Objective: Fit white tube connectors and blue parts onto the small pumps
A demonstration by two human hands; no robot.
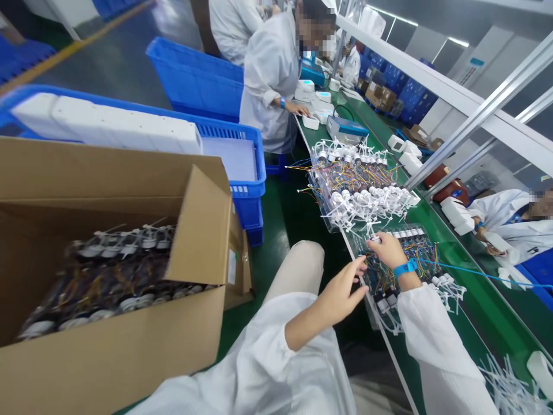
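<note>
My left hand (pixel 343 291) reaches toward the near edge of a clear plastic tray (pixel 415 241) of small wired parts on the green bench; its fingers are stretched out and hold nothing. My right hand (pixel 386 249), with a blue wrist strap (pixel 406 267), rests on the tray's far left corner, fingers curled on a small white part (pixel 374 238). Coloured wires and white tubes fill the tray. A second tray stack (pixel 358 187) of the same parts lies just beyond.
An open cardboard box (pixel 108 334) of similar parts stands at my left. Blue crates (pixel 242 173) sit behind it. Other people in white coats work along the bench (pixel 276 75) and across it (pixel 510 222). Loose white tubes (pixel 505 386) lie at the right.
</note>
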